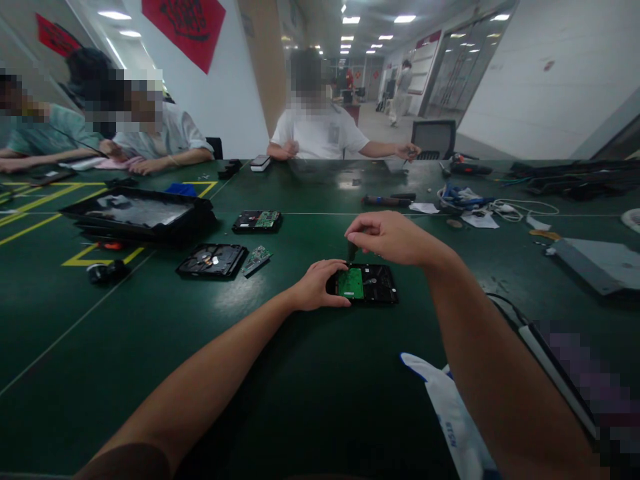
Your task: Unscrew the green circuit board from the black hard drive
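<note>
A black hard drive with a green circuit board (373, 283) lies flat on the dark green table (280, 360). My left hand (320, 287) grips its left end, with the thumb along the near edge and the fingers at the far edge. Above the drive's far left part, my right hand (375, 235) is closed in a pinch round a dark screwdriver (352, 251) held upright. Its tip is at the board's far edge; whether it touches a screw is too small to tell.
Left of the drive lie a loose circuit board (259, 260), an open drive (213, 260), another drive (257, 221) and a black tray (145, 213). Cables (465, 198), a grey metal box (597, 267) and a white-blue packet (450, 407) are on the right. People sit across the table.
</note>
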